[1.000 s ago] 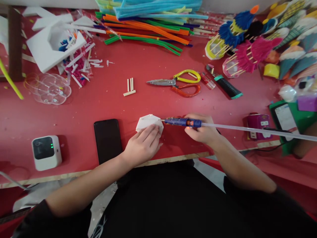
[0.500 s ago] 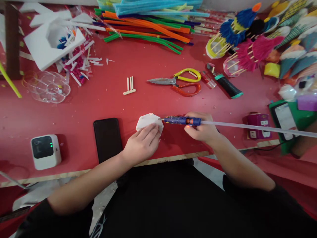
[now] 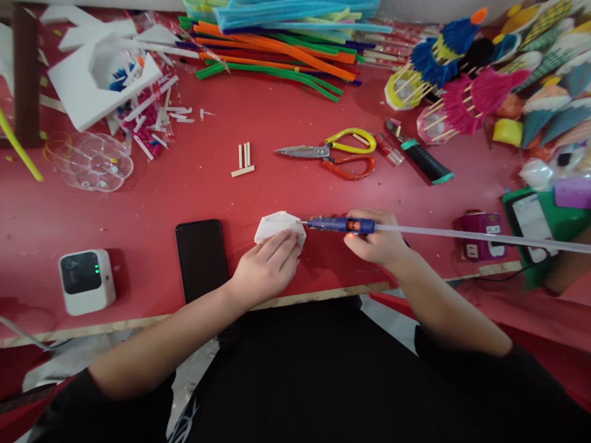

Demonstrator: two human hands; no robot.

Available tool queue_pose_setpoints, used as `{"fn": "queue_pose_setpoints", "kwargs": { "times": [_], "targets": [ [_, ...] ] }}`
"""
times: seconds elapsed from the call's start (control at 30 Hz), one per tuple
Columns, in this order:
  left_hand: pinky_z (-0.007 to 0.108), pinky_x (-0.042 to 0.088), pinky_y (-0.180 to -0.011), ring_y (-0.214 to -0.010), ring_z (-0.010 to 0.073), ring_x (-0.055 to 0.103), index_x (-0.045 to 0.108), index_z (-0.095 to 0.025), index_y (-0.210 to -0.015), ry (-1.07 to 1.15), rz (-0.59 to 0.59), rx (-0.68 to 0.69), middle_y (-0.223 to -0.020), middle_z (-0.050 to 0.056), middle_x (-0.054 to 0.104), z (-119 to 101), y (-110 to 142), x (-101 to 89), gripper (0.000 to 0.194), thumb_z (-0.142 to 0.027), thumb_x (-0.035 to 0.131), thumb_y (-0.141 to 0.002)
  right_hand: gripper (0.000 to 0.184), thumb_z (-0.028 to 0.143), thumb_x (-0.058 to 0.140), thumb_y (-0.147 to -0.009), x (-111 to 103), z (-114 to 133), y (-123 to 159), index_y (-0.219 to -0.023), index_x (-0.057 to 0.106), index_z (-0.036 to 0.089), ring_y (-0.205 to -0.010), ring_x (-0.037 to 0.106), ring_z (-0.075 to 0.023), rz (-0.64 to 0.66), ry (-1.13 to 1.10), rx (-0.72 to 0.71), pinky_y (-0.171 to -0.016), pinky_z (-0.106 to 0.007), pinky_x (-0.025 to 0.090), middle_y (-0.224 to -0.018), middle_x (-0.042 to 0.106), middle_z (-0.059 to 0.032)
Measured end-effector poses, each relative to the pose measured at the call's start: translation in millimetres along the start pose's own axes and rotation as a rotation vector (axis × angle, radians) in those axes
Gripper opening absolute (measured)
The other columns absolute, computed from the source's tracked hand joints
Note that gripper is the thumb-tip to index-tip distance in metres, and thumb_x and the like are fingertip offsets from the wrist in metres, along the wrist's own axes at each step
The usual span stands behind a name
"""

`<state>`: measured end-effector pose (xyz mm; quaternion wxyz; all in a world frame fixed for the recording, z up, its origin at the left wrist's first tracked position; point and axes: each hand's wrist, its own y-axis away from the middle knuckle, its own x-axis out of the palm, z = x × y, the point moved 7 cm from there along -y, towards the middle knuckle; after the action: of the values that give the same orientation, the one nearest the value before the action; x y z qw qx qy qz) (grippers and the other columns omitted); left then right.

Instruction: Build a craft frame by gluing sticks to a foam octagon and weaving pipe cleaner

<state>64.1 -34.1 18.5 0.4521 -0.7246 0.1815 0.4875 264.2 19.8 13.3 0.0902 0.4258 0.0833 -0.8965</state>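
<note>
A white octagonal foam piece (image 3: 277, 225) lies on the red table, partly covered by my left hand (image 3: 268, 263). The fingers of that hand are close together over its near side, holding it; my left thumb is hidden. In my right hand (image 3: 376, 241) is a blue hot glue gun (image 3: 330, 224), with an orange light glowing near its grip. Its metal nozzle touches, or nearly touches, the right edge of the foam piece. From its back end runs a long translucent glue stick (image 3: 462, 235) to the right. Several short wooden sticks (image 3: 242, 172) lie beyond the foam.
Scissors (image 3: 341, 152), a black-handled cutter (image 3: 425, 160) and a phone (image 3: 202, 258) lie around my hands. A white device (image 3: 87, 282) stands at left. Pipe cleaners (image 3: 277, 52) and foam scraps (image 3: 101, 83) cover the back; crepe-paper crafts (image 3: 471, 101) stand at right.
Both hands, the glue gun and the foam piece hold nearly the same positions. The whole view has shifted very slightly.
</note>
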Motion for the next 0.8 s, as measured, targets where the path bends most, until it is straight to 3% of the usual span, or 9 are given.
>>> {"fn": "queue_pose_setpoints", "kwargs": {
  "times": [0.17,0.27,0.37,0.5,0.8],
  "targets": [
    [0.035,0.065,-0.085,-0.109,0.0267,0.074,0.072,-0.006,-0.110,-0.012,-0.017,0.008,-0.115,0.013,0.078,-0.4,-0.2,-1.3,0.021,-0.015,0.066,-0.092,0.016,0.022,0.054,-0.067,-0.3,-0.1,1.3,-0.062,0.039,0.024,-0.052,0.041,-0.0125,-0.010,0.024,-0.015,-0.050,-0.028,0.032,-0.056,0.043,0.0028],
    [0.036,0.064,-0.086,-0.111,0.0272,0.074,0.072,-0.007,-0.108,-0.006,-0.009,0.003,-0.115,0.014,0.077,-0.6,-0.1,-0.2,0.019,-0.014,0.065,-0.092,0.005,0.021,0.055,-0.068,0.2,0.4,3.6,-0.069,0.051,0.023,-0.057,0.053,-0.0157,-0.016,0.040,-0.049,-0.054,-0.029,0.042,-0.063,0.058,-0.0001],
    [0.035,0.064,-0.086,-0.111,0.0271,0.073,0.073,-0.008,-0.106,-0.005,-0.007,-0.003,-0.114,0.014,0.078,-0.5,-0.4,0.2,0.017,-0.013,0.064,-0.092,0.010,0.020,0.056,-0.069,-0.4,4.0,6.3,-0.079,0.059,0.023,-0.067,0.064,-0.0202,-0.042,0.084,-0.120,-0.059,-0.031,0.049,-0.073,0.068,-0.0027],
    [0.033,0.064,-0.084,-0.110,0.0257,0.074,0.073,-0.008,-0.103,-0.034,-0.009,-0.003,-0.112,0.012,0.078,-0.7,-1.7,-0.9,0.015,-0.014,0.065,-0.093,0.013,0.022,0.058,-0.069,-1.5,11.0,9.6,-0.082,0.060,0.023,-0.069,0.067,-0.0230,-0.097,0.149,-0.209,-0.058,-0.034,0.052,-0.075,0.070,-0.0045],
    [0.032,0.063,-0.083,-0.110,0.0251,0.074,0.073,-0.009,-0.103,-0.053,0.005,0.002,-0.113,0.012,0.078,-1.1,-1.7,-1.4,0.014,-0.014,0.065,-0.093,0.018,0.022,0.061,-0.068,-5.7,12.4,15.1,-0.086,0.062,0.023,-0.068,0.068,-0.0231,-0.196,0.147,-0.261,-0.058,-0.034,0.055,-0.076,0.072,-0.0049]
  ]
}}
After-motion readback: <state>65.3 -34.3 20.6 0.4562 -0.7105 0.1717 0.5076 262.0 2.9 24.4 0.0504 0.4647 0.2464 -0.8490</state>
